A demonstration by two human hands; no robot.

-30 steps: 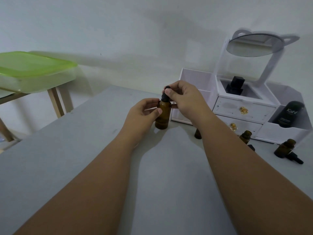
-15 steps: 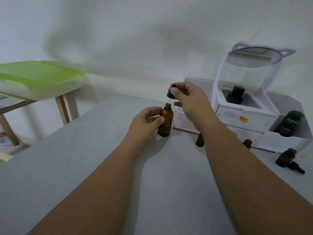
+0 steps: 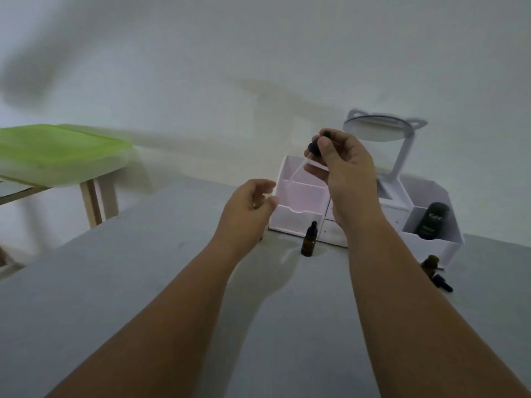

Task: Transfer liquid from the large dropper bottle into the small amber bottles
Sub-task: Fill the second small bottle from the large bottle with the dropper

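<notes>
My right hand (image 3: 344,170) is raised above the table and pinches the black-bulbed dropper (image 3: 314,147). Its glass pipette slants down to the left toward my left hand (image 3: 247,208). My left hand curls around the large amber dropper bottle (image 3: 255,205); only a sliver of it shows between the fingers. A small amber bottle (image 3: 309,239) with a black cap stands just right of my left hand. Another small amber bottle (image 3: 431,264) stands at the far right, partly behind my right forearm, with a loose black dropper cap (image 3: 442,282) lying beside it.
A white organizer (image 3: 296,222) with drawers and a tilted mirror (image 3: 376,132) stands behind the bottles against the wall; a black bottle (image 3: 434,219) sits in its right compartment. The grey table (image 3: 143,282) stretches toward me. A green-lidded plastic box (image 3: 57,150) rests on a side table, left.
My right hand unscrewed the dropper from the large bottle and lifted it up, drawing the pipette out. The view tilted up, so everything sits lower in the frame.
</notes>
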